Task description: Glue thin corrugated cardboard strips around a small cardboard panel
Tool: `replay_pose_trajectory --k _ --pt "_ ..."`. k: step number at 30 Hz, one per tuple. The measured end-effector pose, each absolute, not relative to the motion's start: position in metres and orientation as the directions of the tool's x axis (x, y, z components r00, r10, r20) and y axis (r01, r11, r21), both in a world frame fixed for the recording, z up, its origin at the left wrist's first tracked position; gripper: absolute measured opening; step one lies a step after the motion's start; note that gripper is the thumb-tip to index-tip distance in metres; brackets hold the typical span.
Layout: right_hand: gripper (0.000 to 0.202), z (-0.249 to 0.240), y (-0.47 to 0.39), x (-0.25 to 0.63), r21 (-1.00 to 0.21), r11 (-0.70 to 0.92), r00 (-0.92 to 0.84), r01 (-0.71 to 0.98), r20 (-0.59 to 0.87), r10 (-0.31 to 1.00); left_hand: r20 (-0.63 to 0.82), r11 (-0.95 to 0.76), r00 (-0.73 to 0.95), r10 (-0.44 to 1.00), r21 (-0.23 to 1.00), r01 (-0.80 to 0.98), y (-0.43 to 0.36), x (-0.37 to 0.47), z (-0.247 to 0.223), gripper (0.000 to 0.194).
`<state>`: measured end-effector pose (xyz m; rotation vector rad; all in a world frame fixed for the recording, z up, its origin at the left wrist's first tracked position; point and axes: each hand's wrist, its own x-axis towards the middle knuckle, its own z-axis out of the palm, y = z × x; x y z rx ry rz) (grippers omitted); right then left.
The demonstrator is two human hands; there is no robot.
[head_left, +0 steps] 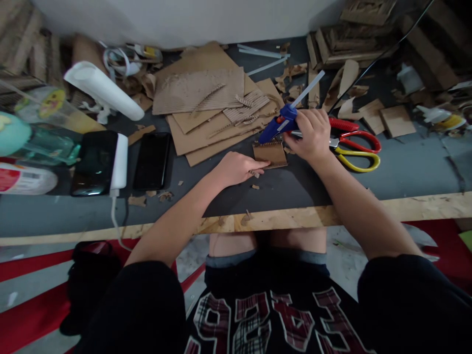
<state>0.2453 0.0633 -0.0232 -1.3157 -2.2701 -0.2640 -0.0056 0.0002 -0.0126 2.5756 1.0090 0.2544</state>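
My right hand (pixel 311 132) grips a blue hot glue gun (pixel 277 125) with a whitish glue stick (pixel 308 89) poking out of its back. The nozzle end points down and left, at the far edge of a small cardboard piece (pixel 271 154). On that piece's near side rests the index finger of my left hand (pixel 240 168). A thin corrugated cardboard strip (pixel 254 174) shows under the left fingers, which are curled around it. Beyond both hands lies a stack of cardboard sheets (pixel 206 142) with torn corrugated strips on top.
Scissors (pixel 357 152) with red and yellow handles lie right of my right hand, beside a red-handled tool (pixel 343 124). Phones (pixel 152 161), a white paper roll (pixel 106 93) and bottles (pixel 25 178) stand left. Loose glue sticks (pixel 267 66) lie at the back. A wooden edge (pixel 236 221) borders the table.
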Motion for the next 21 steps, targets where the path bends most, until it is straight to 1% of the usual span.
replay_pose_trajectory --k 3,6,9,14,21 --pt "0.046 -0.027 0.064 0.244 -0.087 0.529 -0.406 0.844 0.541 0.737 0.025 -0.66 0.715 0.699 0.41 0.63 0.0 -0.005 -0.012 0.06" --pt "0.046 -0.029 0.064 0.244 -0.095 0.541 -0.401 0.835 0.569 0.718 0.016 -0.639 0.701 0.713 0.428 0.639 0.0 -0.005 -0.012 0.048" --pt "0.046 -0.031 0.066 0.245 -0.105 0.562 -0.419 0.82 0.559 0.715 0.029 -0.632 0.689 0.725 0.426 0.647 0.0 -0.005 -0.014 0.04" --pt "0.046 -0.034 0.068 0.249 -0.135 0.592 -0.449 0.795 0.526 0.722 0.028 -0.612 0.665 0.747 0.418 0.671 0.0 -0.005 -0.015 0.038" --pt "0.044 -0.039 0.07 0.248 -0.14 0.629 -0.469 0.765 0.548 0.693 0.034 -0.63 0.674 0.738 0.394 0.669 0.002 -0.004 -0.016 0.037"
